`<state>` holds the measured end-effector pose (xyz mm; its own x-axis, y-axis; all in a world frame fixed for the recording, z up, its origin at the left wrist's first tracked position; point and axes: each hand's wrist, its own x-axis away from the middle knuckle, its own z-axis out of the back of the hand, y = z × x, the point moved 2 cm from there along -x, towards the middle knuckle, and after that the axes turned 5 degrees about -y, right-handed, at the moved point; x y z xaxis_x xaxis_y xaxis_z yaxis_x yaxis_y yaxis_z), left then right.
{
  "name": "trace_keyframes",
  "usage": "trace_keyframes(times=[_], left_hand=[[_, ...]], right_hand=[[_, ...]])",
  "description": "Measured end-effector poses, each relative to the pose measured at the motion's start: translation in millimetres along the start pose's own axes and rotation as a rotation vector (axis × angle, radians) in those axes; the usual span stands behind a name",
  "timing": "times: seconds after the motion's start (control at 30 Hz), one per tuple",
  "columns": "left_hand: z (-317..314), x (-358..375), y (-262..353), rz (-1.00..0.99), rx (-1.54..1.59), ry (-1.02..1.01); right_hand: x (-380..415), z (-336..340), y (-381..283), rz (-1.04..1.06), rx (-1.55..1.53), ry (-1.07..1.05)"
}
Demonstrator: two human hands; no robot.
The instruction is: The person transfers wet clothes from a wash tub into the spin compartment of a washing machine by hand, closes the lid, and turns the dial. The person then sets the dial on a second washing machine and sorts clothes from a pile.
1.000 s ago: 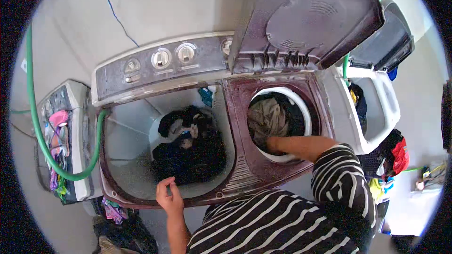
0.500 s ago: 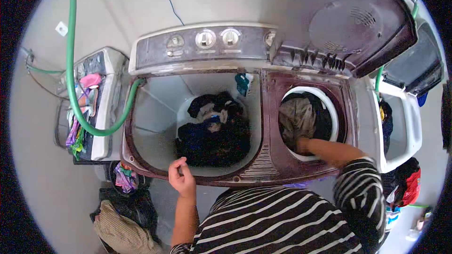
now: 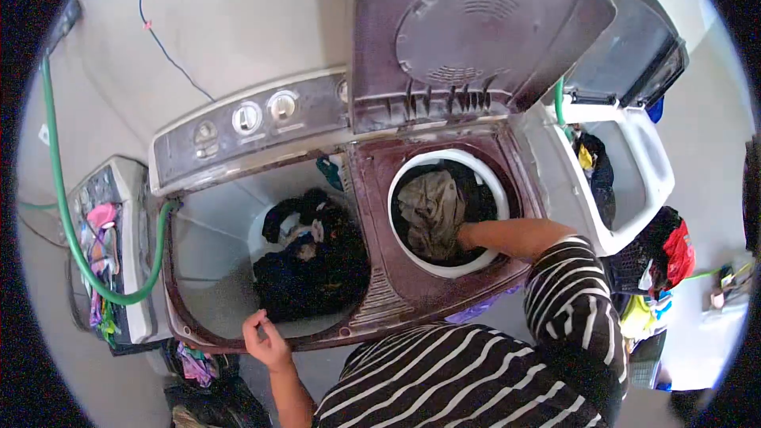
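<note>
My right hand reaches into the round spin drum on the right side of a maroon twin-tub washing machine. It presses against a grey-brown garment in there, and its fingers are hidden by the cloth. Dark cloth shows around that garment. My left hand is at the front rim of the wash tub, fingers curled together with nothing visible in them. Dark clothes lie bunched in this tub, and a teal cloth hangs at its back corner.
The raised maroon lid stands behind the drum. A green hose loops into the tub from the left. Another machine with colourful cloths is at left. A white open-lidded washer stands right, near piled clothes.
My view has swung to the right, so the machine appears further left. My right hand stays in the drum against the grey-brown garment, and my left hand stays by the tub's front rim.
</note>
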<state>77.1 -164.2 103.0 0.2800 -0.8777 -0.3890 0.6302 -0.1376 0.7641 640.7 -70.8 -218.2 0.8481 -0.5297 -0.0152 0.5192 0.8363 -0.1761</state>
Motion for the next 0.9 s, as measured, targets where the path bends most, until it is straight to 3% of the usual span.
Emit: trace_keyframes(times=[0.33,0.47,0.73,0.83,0.9], left_hand=[[-1.0,1.7,-3.7,0.043,-0.06,-0.009],[-1.5,2.0,-0.8,0.041,-0.081,0.004],[-3.8,0.2,3.4,0.016,-0.166,0.022],[-2.5,2.5,6.6,0.03,-0.248,0.043],[-3.9,2.6,2.2,0.049,-0.251,0.019]], right_hand=[[-44.1,185.1,33.1,-0.035,0.121,-0.27],[-113.6,187.1,-3.7,-0.308,0.039,0.011],[-127.6,251.4,-21.4,-0.835,-0.148,0.576],[-148.9,190.7,-33.2,-0.788,0.083,0.522],[-155.1,180.4,-27.3,-0.949,0.141,0.397]])
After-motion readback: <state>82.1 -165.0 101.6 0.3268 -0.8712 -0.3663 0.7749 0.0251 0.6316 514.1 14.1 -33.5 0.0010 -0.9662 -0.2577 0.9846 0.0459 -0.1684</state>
